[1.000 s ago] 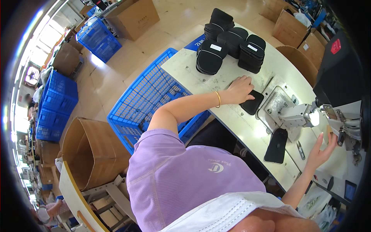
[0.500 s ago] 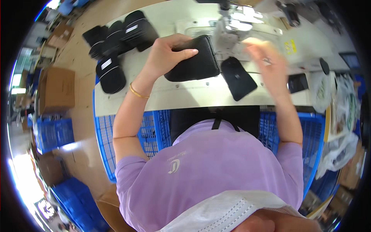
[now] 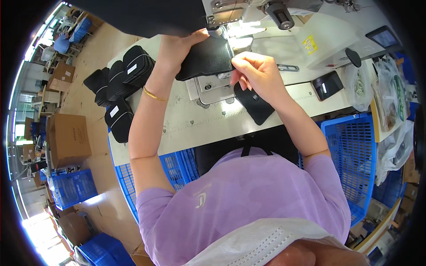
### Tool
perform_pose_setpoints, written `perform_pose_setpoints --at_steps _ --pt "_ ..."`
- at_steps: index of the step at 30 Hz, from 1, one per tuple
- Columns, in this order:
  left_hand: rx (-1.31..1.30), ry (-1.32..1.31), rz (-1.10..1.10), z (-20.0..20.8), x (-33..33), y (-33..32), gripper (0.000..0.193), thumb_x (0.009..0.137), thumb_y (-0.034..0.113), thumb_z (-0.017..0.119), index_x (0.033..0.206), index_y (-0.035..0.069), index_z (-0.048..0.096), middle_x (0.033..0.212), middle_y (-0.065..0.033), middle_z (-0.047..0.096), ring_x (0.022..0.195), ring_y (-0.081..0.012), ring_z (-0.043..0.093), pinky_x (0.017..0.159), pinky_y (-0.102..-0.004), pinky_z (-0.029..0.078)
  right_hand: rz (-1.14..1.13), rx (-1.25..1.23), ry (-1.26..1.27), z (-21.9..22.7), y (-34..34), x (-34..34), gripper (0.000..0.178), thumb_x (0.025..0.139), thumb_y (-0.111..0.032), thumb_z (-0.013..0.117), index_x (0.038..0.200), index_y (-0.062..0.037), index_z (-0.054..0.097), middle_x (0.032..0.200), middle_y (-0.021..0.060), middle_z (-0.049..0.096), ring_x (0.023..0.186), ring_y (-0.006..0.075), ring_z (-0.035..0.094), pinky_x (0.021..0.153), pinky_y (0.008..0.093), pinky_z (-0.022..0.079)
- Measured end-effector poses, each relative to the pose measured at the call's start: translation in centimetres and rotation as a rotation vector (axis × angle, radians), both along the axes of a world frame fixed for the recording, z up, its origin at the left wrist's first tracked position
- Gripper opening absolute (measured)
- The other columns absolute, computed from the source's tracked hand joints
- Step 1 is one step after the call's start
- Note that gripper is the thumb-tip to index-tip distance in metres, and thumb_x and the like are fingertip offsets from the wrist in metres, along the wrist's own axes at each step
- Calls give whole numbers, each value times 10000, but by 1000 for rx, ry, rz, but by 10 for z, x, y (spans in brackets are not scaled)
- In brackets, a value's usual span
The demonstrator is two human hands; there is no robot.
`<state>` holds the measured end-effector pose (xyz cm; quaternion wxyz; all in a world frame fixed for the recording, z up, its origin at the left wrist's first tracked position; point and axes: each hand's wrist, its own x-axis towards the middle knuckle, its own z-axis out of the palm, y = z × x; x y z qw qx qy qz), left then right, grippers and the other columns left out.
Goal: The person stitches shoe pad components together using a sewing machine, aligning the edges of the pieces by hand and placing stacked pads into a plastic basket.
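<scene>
A flat black fabric pouch [image 3: 206, 57] lies at the sewing machine's needle area [image 3: 217, 32], its far edge under the machine head. My left hand [image 3: 175, 53] grips its left side, thumb stretched along the top edge and the other fingers hidden. At the right corner, my right hand [image 3: 262, 75] pinches the pouch edge between thumb and forefinger, with the remaining fingers curled. Just below that hand, a second black fabric piece [image 3: 255, 106] rests on the table, partly covered by the fingers.
Banded stacks of black pieces [image 3: 117, 82] stand at the table's left. A large dark shape [image 3: 146, 15] blocks the top. A small black box-like device [image 3: 327, 85] and clear plastic bags [image 3: 358, 86] are at right. Blue crates [image 3: 350, 159] flank my lap.
My left hand has carried the pouch away from me to the machine. My right hand has come left and taken its corner. The view has shifted, and the dark shape now fills the top.
</scene>
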<state>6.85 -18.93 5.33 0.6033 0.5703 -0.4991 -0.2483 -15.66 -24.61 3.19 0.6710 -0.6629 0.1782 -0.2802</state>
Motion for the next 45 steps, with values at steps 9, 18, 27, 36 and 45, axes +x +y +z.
perform_pose_setpoints --at_steps 9,18,27,36,45 --pt "136 -81 137 12 -1 -10 234 795 9 718 1020 -41 680 944 -89 694 822 -173 662 755 -290 544 -33 23 -84 -5 -8 11 235 949 -204 584 819 -20 650 674 73 664 486 59 516 442 190 346" --pt "111 -87 149 9 -5 -9 237 826 0 723 1055 -48 688 1003 -88 703 863 -147 662 760 -267 541 -66 76 -97 -2 -6 10 239 933 -155 585 744 -22 645 632 53 664 465 54 506 455 210 388" --pt "-121 -749 387 16 -40 24 233 786 21 741 1016 0 711 986 -94 703 866 -205 659 775 -323 510 -34 -26 -54 -3 -14 7 293 918 -189 576 691 -19 649 605 23 656 466 41 503 456 221 394" --pt "-593 -1256 294 -24 -62 37 347 618 -41 677 961 -1 716 964 -73 683 892 -236 642 745 -338 525 -33 20 -120 -3 -7 8 239 933 -177 584 775 -16 664 621 34 645 488 60 523 455 217 405" --pt "-652 -1274 276 -24 -50 26 338 590 -38 654 920 -8 719 990 -74 698 902 -219 651 729 -320 530 -69 42 -100 0 -6 14 245 946 -171 574 793 -2 663 628 41 651 492 57 526 459 217 415"
